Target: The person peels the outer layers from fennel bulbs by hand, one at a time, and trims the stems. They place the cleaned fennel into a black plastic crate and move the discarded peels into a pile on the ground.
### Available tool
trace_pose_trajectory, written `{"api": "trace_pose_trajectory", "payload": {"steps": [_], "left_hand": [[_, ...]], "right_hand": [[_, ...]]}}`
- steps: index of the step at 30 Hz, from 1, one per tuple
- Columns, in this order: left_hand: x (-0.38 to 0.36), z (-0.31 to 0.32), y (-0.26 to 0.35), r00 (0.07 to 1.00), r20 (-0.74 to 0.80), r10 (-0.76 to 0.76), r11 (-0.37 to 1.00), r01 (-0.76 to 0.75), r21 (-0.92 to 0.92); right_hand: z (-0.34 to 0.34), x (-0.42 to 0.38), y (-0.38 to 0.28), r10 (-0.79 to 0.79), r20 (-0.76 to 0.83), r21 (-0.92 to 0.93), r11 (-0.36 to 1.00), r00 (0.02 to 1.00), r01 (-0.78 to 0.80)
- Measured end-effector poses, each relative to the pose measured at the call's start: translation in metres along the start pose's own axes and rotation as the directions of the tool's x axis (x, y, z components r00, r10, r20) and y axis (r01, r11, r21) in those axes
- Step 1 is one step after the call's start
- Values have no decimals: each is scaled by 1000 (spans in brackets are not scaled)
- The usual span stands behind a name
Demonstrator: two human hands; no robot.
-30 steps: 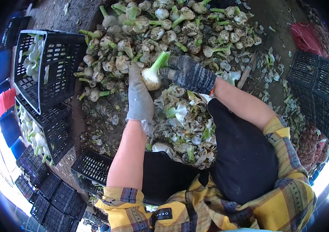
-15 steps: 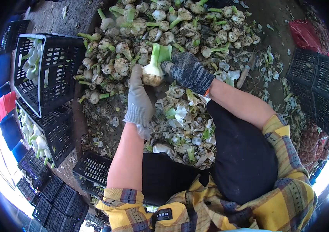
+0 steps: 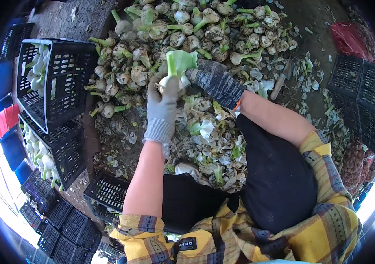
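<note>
My left hand (image 3: 163, 103), in a light grey glove, is wrapped round the bulb of a garlic head (image 3: 172, 67) with a thick green stem. The stem points away from me, and a broad leaf layer spreads from its right side. My right hand (image 3: 216, 79), in a dark patterned glove, pinches this peeling layer. Beyond both hands lies a pile of soil-covered garlic bulbs (image 3: 176, 39) with cut stems. Below them, peeled skins and leaf scraps (image 3: 214, 141) cover the ground between my legs.
Black crates (image 3: 68, 83) with clean white bulbs stand at the left, and another crate (image 3: 108, 191) sits near my left forearm. A wooden-handled tool (image 3: 278, 86) lies right of my right hand. Black crates (image 3: 359, 88) and a red mesh bag (image 3: 348, 42) are at the far right.
My left hand has shifted from the bulb's left side to wrap over it, covering most of it. The leaf layer has opened wider to the right, still in my right hand.
</note>
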State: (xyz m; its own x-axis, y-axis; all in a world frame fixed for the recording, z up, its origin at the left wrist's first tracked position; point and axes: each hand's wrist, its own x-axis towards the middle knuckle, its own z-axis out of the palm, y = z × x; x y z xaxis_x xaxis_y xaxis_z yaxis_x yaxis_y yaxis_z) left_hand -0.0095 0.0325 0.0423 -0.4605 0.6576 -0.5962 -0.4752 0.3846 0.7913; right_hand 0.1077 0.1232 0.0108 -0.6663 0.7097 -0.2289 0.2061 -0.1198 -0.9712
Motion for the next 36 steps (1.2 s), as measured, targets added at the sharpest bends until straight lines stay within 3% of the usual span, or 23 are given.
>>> {"api": "trace_pose_trajectory", "payload": {"steps": [1, 4, 5, 6, 8, 10, 12, 13, 14, 16, 20, 21, 22, 23, 26, 27, 28, 30, 32, 33, 34, 35, 36], "left_hand": [[2, 0, -4, 994, -20, 110, 990, -108, 89], [-1, -9, 8, 975, 151, -162, 947, 197, -255], [-3, -9, 14, 937, 248, -247, 867, 327, -375], [-2, -11, 12, 934, 247, -257, 863, 337, -377], [0, -13, 9, 928, 246, -280, 853, 358, -379], [0, -11, 9, 964, 132, -233, 941, 257, -219], [-3, -6, 11, 980, 8, -201, 975, 201, -91], [-6, -3, 13, 978, -62, -198, 979, 195, -49], [-7, -1, 15, 973, -132, -191, 981, 192, -7], [10, -19, -4, 987, -55, -150, 966, 135, -219], [4, -11, 18, 988, 10, -154, 923, 148, -355], [5, -15, 20, 985, 38, -168, 910, 169, -378], [5, -18, 21, 981, 65, -182, 896, 192, -399], [6, -14, 26, 967, -65, -248, 877, 195, -440], [7, -20, 29, 963, 20, -268, 820, 238, -521], [7, -23, 29, 968, 33, -250, 831, 232, -506], [8, -25, 29, 972, 46, -231, 841, 223, -493], [7, -28, 33, 975, 2, -221, 856, 195, -479], [6, -28, 40, 967, -110, -231, 867, 153, -474], [6, -28, 39, 969, -142, -203, 889, 122, -442], [5, -27, 37, 978, -146, -147, 926, 84, -369], [4, -25, 35, 985, -145, -91, 955, 45, -293], [1, -23, 32, 989, -141, -37, 977, 6, -214]], "right_hand": [[-1, -1, -5, 71, 6, 51, 996, 997, -71], [1, 2, 18, 217, 75, 457, 860, 973, -227], [2, 4, 21, 204, 93, 489, 843, 974, -224], [3, 5, 23, 192, 111, 520, 825, 975, -221], [-1, 3, 22, 98, 74, 325, 938, 992, -117], [-4, 1, 14, 9, 21, 64, 998, 1000, -11], [1, -4, -8, 33, 2, 17, 999, 999, -33], [6, 0, 7, -257, -51, -171, 954, 965, 245], [8, -2, -1, -75, -53, 61, 995, 996, 78], [11, -9, -25, 266, 72, 485, 833, 961, -267], [2, 5, 11, 223, 213, 810, 505, 951, -299], [-4, 4, 7, 295, 191, 828, 464, 936, -315], [-10, 3, 14, 208, 102, 655, 722, 973, -222], [-17, 4, 27, 93, 40, 414, 905, 995, -102], [-16, 6, 37, 40, -104, 312, 950, 994, -5], [-14, 5, 33, 287, -106, 634, 757, 952, -157], [-15, 6, 27, 502, -17, 867, 438, 864, -237], [-25, 14, 16, 601, -12, 842, 437, 799, -316], [-28, 11, 11, 540, -8, 637, 651, 842, -412], [-26, -2, 7, 285, 146, 241, 918, 947, -313], [-21, -5, 10, 173, 281, -132, 981, 944, -140], [-15, -7, 13, 55, 407, -429, 893, 912, 137], [-8, -11, 6, 158, 455, -470, 879, 877, 85]]}}
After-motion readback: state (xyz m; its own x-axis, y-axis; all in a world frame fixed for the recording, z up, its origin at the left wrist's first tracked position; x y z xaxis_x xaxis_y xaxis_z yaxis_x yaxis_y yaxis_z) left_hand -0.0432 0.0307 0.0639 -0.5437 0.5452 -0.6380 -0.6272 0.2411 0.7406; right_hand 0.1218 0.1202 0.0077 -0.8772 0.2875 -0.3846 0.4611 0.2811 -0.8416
